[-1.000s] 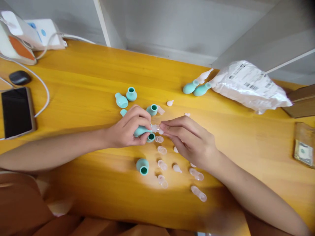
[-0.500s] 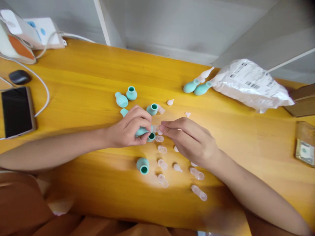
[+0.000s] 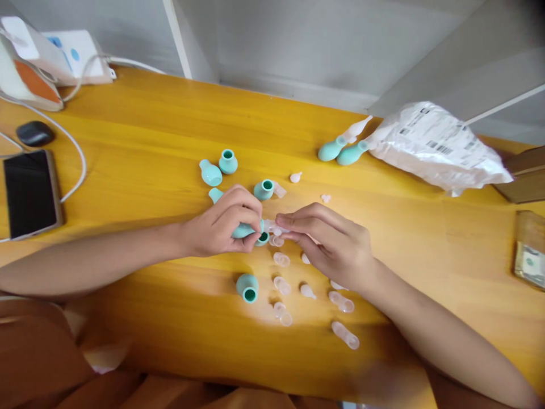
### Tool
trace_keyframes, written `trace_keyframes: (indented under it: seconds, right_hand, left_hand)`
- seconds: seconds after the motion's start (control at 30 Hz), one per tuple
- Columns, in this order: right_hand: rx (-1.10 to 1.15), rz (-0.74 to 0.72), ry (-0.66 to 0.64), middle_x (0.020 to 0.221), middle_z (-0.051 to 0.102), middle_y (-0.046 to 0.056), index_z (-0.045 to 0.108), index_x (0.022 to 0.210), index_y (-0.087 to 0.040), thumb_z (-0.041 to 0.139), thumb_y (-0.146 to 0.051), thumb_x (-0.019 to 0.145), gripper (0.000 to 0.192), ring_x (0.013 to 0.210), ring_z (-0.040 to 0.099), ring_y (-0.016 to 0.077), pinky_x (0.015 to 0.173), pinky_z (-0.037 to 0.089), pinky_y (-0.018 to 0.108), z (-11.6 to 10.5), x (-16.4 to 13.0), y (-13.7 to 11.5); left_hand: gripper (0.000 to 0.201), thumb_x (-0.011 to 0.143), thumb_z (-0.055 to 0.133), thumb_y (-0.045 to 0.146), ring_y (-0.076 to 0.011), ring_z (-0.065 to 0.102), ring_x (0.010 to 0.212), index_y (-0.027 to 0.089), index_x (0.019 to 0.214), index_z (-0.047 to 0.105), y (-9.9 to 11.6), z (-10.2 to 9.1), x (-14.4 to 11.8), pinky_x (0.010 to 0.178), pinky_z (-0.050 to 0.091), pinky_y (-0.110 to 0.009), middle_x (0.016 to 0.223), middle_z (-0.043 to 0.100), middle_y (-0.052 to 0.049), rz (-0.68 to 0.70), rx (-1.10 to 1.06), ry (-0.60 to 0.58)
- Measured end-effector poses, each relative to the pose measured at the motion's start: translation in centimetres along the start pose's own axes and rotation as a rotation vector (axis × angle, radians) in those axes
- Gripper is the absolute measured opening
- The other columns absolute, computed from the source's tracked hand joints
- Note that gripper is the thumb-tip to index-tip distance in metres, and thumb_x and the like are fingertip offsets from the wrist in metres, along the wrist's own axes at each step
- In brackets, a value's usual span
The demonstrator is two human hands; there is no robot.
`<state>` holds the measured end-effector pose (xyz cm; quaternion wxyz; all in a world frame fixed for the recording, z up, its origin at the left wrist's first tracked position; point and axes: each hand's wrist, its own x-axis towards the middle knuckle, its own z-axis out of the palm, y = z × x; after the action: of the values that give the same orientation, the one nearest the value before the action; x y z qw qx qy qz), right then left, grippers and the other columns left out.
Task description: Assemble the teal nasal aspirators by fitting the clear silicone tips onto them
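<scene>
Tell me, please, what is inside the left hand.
The left hand holds a teal bulb. Part of its body shows between the fingers; they cover much of the rest, so I cannot see it whole.

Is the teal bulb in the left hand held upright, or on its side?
On its side. The left hand holds the teal bulb with its neck end toward the right hand.

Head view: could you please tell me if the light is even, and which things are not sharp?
In the head view, light is uneven: the table looks paler at right, darker along its near edge; in that same view, the shiny white bag's print is too soft to read, and the clear piece between the hands looks blurred.
</scene>
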<state>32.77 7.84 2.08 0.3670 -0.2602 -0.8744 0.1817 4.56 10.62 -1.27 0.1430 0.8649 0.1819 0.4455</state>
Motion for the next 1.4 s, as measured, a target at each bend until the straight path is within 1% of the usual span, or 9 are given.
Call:
trace_keyframes:
  seconds: [0.1,0.2,0.37,0.5,0.7,0.9,1.13,1.27,1.4]
  right_hand:
    - [0.000,-0.009,0.001,0.120,0.085,0.010,0.073,0.147,-0.025,0.074,-0.004,0.108,0.044,0.106,0.087,0.0237,0.085,0.077,0.036,0.1,-0.2,-0.1]
    - [-0.012,-0.023,0.010,0.120,0.085,0.011,0.074,0.146,-0.023,0.075,-0.005,0.108,0.043,0.105,0.087,0.0235,0.084,0.077,0.035,0.1,-0.3,-0.1]
    - [-0.005,-0.046,0.002,0.123,0.085,0.012,0.074,0.143,-0.019,0.073,0.002,0.105,0.043,0.111,0.086,0.0224,0.091,0.077,0.034,0.2,-0.5,-0.2]
    - [-0.008,-0.046,0.002,0.123,0.085,0.012,0.074,0.145,-0.019,0.070,0.004,0.106,0.046,0.111,0.086,0.0221,0.091,0.077,0.033,0.1,-0.5,-0.4]
    - [-0.059,-0.062,-0.027,0.123,0.085,0.013,0.076,0.145,-0.018,0.070,-0.001,0.108,0.041,0.112,0.086,0.0243,0.094,0.077,0.035,-0.4,-0.6,-1.0]
    - [-0.104,-0.086,-0.067,0.126,0.083,0.014,0.076,0.141,-0.011,0.074,-0.002,0.107,0.035,0.116,0.085,0.0232,0.102,0.075,0.033,-0.4,-1.0,-1.0]
    - [-0.118,-0.095,-0.078,0.128,0.084,0.014,0.075,0.147,-0.012,0.074,-0.001,0.107,0.042,0.114,0.085,0.0243,0.096,0.077,0.036,-0.5,-1.2,-1.1]
    - [-0.111,-0.092,-0.083,0.129,0.084,0.014,0.074,0.150,-0.014,0.075,-0.001,0.106,0.046,0.115,0.086,0.0253,0.096,0.077,0.036,-0.5,-1.3,-1.1]
    - [-0.124,-0.095,-0.088,0.126,0.085,0.013,0.074,0.148,-0.016,0.072,-0.004,0.110,0.040,0.114,0.086,0.0237,0.094,0.077,0.036,-0.5,-1.2,-1.2]
  left_hand:
    - [0.017,0.108,0.074,0.024,-0.0187,0.075,0.094,0.026,0.117,0.060,0.0,0.0,-0.1,0.085,0.064,-0.038,0.108,0.076,-0.005,0.002,0.024,-0.021]
    - [0.016,0.108,0.074,0.024,-0.0190,0.074,0.094,0.026,0.116,0.060,0.1,0.0,-0.1,0.084,0.064,-0.038,0.108,0.075,-0.006,0.003,0.035,-0.034]
    - [0.018,0.108,0.075,0.022,-0.0187,0.073,0.096,0.023,0.117,0.060,0.0,0.0,0.1,0.086,0.064,-0.037,0.108,0.072,-0.006,0.050,-0.016,-0.019]
    - [0.021,0.107,0.078,0.021,-0.0191,0.072,0.097,0.020,0.117,0.060,0.1,-0.1,0.3,0.088,0.064,-0.035,0.109,0.070,-0.007,0.083,-0.030,-0.028]
    - [0.018,0.108,0.073,0.019,-0.0192,0.072,0.097,0.024,0.117,0.058,0.4,-0.2,0.4,0.085,0.066,-0.036,0.107,0.069,-0.005,0.074,-0.010,-0.042]
    - [0.020,0.108,0.076,0.021,-0.0185,0.071,0.097,0.022,0.118,0.058,0.4,-0.3,0.5,0.084,0.065,-0.035,0.108,0.069,-0.005,0.115,0.013,-0.049]
    - [0.020,0.106,0.076,0.017,-0.0196,0.076,0.095,0.025,0.115,0.060,0.6,-0.3,0.2,0.084,0.065,-0.037,0.107,0.075,-0.004,0.077,0.016,-0.064]
    - [0.016,0.108,0.074,0.019,-0.0189,0.074,0.094,0.024,0.114,0.060,0.6,-0.3,0.3,0.081,0.065,-0.036,0.106,0.074,-0.005,0.113,0.038,-0.059]
    - [0.013,0.110,0.072,0.020,-0.0184,0.074,0.095,0.023,0.114,0.060,0.6,-0.2,0.4,0.080,0.065,-0.035,0.106,0.073,-0.006,0.120,0.022,-0.057]
